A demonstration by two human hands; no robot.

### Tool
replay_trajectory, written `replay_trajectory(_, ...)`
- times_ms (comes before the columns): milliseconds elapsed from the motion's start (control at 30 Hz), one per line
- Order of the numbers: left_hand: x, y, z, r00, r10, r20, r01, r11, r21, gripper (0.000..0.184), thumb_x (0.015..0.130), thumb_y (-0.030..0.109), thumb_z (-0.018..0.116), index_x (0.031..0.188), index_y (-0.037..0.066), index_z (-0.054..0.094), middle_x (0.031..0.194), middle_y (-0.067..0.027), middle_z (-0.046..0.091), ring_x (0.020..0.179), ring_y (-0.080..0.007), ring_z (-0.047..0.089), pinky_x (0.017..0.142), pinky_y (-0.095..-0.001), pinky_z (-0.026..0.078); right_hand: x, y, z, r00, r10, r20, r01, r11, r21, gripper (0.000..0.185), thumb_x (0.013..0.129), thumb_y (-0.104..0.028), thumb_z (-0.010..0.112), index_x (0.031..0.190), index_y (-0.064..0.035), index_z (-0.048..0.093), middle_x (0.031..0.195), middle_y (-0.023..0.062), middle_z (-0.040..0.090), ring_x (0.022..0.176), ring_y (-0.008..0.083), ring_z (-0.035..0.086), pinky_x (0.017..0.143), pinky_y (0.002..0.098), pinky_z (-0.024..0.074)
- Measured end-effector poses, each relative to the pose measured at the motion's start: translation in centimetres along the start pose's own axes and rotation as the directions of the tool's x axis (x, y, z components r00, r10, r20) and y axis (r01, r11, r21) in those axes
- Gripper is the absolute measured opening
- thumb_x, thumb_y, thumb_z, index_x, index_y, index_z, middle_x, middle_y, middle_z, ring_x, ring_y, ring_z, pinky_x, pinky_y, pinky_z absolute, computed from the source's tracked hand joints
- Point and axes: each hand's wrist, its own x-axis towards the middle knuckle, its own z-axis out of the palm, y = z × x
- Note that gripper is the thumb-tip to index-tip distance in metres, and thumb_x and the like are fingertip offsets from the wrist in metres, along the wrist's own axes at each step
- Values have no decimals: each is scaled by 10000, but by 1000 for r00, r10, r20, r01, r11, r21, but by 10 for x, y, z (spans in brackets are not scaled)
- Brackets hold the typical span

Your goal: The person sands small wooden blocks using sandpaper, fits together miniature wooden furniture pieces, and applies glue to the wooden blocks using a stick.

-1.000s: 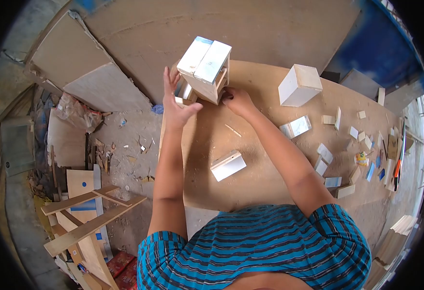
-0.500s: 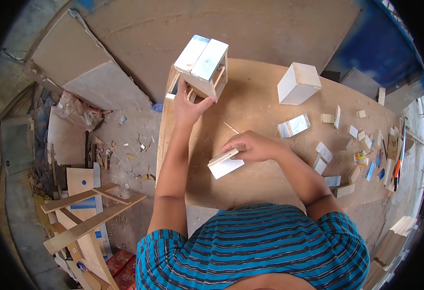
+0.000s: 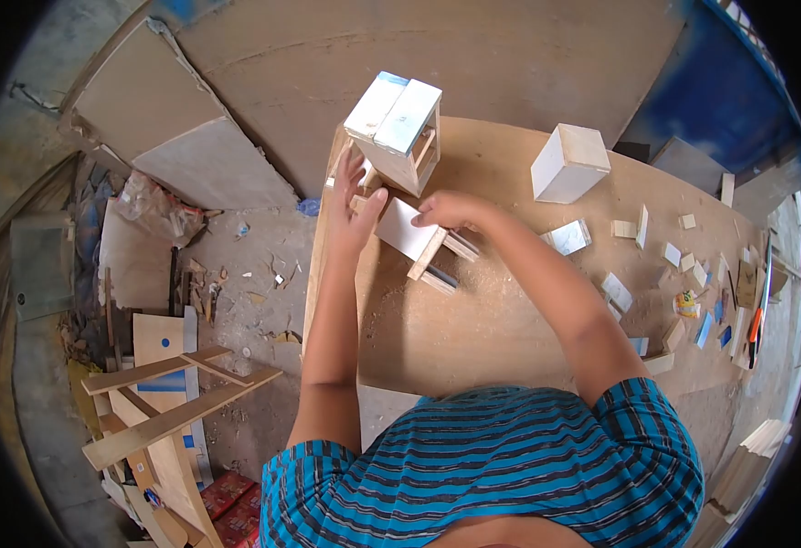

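Note:
A tall wooden box frame (image 3: 394,142) with two white-and-pale-blue boards on top stands at the back left of the table. Beside its lower left side is my left hand (image 3: 355,205), fingers apart, holding nothing. My right hand (image 3: 450,210) grips the edge of a white-faced wooden piece (image 3: 407,228) in front of the frame. That piece has a light wood bar and two short legs pointing to the lower right. Between my hands, its far corner lies close to my left thumb.
A white wooden block (image 3: 569,164) stands on the wooden table (image 3: 473,342) at the back right. Small offcuts (image 3: 620,292) and orange-handled tool (image 3: 755,321) lie further right. Slatted wood (image 3: 176,406) leans at the lower left.
My right hand has picked up the white-faced piece from the front of the table and moved it back, turned, to the frame. My left hand has opened away from the frame.

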Motion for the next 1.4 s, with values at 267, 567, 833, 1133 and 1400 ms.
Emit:
replay_trajectory(267, -97, 10, -5, 993, -51, 107, -4, 890, 456, 1242, 495, 306, 878, 1498, -4, 215, 1447, -251, 390, 1341, -368, 391, 1108, -423, 328, 9, -4, 24, 997, -20, 79, 9, 990, 142, 307, 891, -361, 678, 758, -86, 646, 697, -18, 590, 614, 88, 514, 562, 267, 461)
replay_trajectory(567, -108, 14, -2, 986, -168, 18, 119, 765, 633, 1250, 483, 243, 882, 1509, 53, 193, 1317, -225, 490, 1186, -407, 460, 1033, -459, 369, -13, 25, 32, 940, -168, -298, 200, 977, 79, 230, 888, -251, 638, 903, -34, 710, 842, 80, 688, 697, 192, 640, 643, 340, 533)
replay_trajectory(833, -92, 13, 15, 981, -184, -69, 178, 684, 708, 1210, 521, 336, 848, 1498, 31, 205, 1313, -238, 496, 1183, -426, 456, 1034, -478, 354, -78, 80, 45, 781, -529, -332, 345, 808, -478, 199, 830, -146, 569, 942, -73, 717, 911, 137, 686, 827, 326, 651, 742, 396, 522)
replay_trajectory(1133, -59, -8, 54, 975, -37, -218, 179, 712, 679, 1225, 581, 299, 860, 1527, 70, 118, 1346, -279, 456, 1213, -454, 423, 1035, -483, 355, -88, 83, 47, 735, -320, -597, 344, 936, -78, 404, 827, -64, 591, 1222, 20, 600, 1042, 173, 682, 874, 251, 679, 794, 331, 526)
replay_trajectory(1400, -68, -19, 60, 938, -106, -331, 163, 975, 148, 1126, 695, 110, 777, 1541, 87, 34, 1584, -177, 53, 1452, -358, 143, 1144, -535, 222, -52, 92, 56, 869, -111, -483, 372, 790, 488, 636, 861, 29, 570, 1455, 14, 342, 1273, 177, 565, 1048, 220, 623, 877, 302, 526)
